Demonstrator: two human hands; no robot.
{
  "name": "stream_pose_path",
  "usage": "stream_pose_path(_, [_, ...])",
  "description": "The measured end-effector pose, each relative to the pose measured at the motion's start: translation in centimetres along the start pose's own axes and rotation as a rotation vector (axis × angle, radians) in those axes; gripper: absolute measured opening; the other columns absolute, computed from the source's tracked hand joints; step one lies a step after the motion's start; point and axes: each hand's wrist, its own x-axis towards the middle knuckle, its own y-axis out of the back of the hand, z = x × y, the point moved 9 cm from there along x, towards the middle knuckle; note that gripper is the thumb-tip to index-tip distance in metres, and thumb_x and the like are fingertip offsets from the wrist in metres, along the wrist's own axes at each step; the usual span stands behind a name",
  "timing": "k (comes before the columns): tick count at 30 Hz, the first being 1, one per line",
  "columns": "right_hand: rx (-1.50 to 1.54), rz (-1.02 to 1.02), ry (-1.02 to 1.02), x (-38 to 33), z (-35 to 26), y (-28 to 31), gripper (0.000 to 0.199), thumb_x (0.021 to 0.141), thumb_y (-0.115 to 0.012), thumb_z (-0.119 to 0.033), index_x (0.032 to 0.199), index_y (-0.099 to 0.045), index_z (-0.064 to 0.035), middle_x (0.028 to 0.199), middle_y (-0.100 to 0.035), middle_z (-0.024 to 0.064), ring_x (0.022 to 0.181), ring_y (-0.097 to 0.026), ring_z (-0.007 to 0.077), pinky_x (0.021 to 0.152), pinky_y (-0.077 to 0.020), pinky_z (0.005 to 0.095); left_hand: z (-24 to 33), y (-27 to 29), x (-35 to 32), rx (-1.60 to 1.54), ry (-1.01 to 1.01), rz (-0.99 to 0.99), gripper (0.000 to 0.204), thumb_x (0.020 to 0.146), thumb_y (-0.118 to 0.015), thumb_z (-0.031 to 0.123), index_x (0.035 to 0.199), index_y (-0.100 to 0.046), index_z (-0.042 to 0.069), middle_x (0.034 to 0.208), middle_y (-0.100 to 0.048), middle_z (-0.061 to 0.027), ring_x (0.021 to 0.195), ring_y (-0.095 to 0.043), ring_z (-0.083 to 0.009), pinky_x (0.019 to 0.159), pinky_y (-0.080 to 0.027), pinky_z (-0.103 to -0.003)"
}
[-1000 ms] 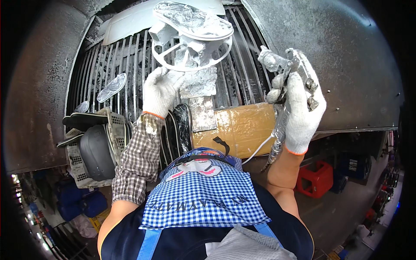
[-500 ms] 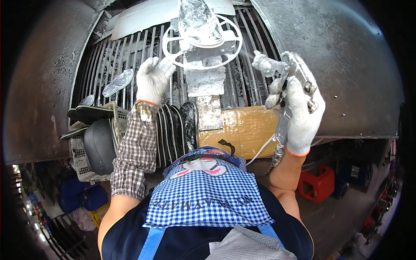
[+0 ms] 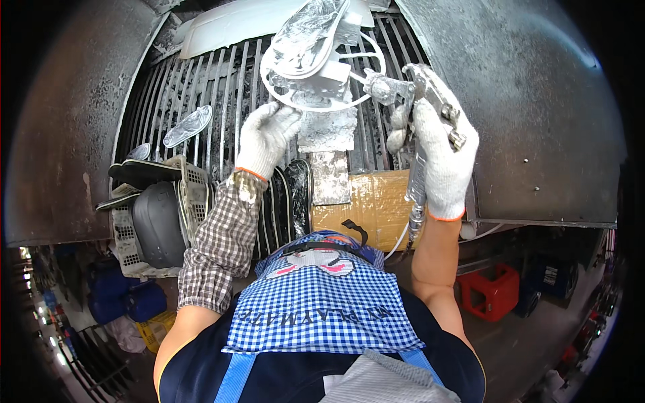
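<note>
My left hand [image 3: 267, 140], in a white knit glove, is at the near rim of a white-coated turntable wheel [image 3: 329, 108], its fingers bent against the rim. On the wheel rests a shoe sole [image 3: 306, 41] with a shiny, film-like top and a pale edge, slanting to the upper right. My right hand [image 3: 449, 151], also gloved, is wrapped round a spray gun [image 3: 418, 101] caked in white. The gun's nozzle points left at the wheel. A hose runs down from its handle beside my forearm.
Under the wheel runs a grate of metal bars [image 3: 232, 111] between dark metal walls [image 3: 517, 121]. Two film-covered soles [image 3: 189, 127] lie on it at left. Nearer are a crate [image 3: 196, 195] of black soles, a row of upright soles [image 3: 299, 195] and a taped cardboard box [image 3: 376, 205].
The sole on the wheel has turned clockwise. My left hand has moved right along the near rim. My right hand has brought the spray gun left, closer to the wheel.
</note>
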Motion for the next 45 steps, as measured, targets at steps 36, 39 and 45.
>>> stream_pose_path(36, [-0.169,0.074,0.296,2.1,0.2,-0.5,0.041,0.101,-0.068,-0.009,0.138,-0.059,0.0063,0.098,-0.074,0.0078,0.071,-0.064,0.0061,0.065,-0.0514,0.0214,6.7,0.1,2.2,0.005,-0.178,-0.020,0.034,0.094,-0.067,0.027,0.106,-0.062,-0.005,0.131,-0.057,-0.0386,0.124,-0.059,-0.0504,0.109,-0.049,-0.059])
stream_pose_path(39, [-0.169,0.006,0.284,1.6,0.5,-1.9,0.042,0.099,-0.071,-0.010,0.137,-0.060,0.0059,0.101,-0.076,0.0098,0.073,-0.067,0.0072,0.064,-0.0544,0.0227,7.1,0.7,2.4,0.001,-0.194,-0.001,0.034,0.094,-0.067,0.026,0.105,-0.062,-0.005,0.131,-0.056,-0.0388,0.125,-0.058,-0.0504,0.110,-0.048,-0.060])
stream_pose_path(45, [-0.122,-0.086,0.262,1.1,1.5,-4.1,0.045,0.098,-0.072,-0.010,0.138,-0.060,0.0050,0.105,-0.076,0.0112,0.078,-0.071,0.0089,0.065,-0.0583,0.0241,7.5,0.4,2.4,-0.017,-0.232,0.051,0.032,0.093,-0.068,0.026,0.105,-0.062,-0.004,0.135,-0.052,-0.0387,0.126,-0.056,-0.0502,0.110,-0.047,-0.061])
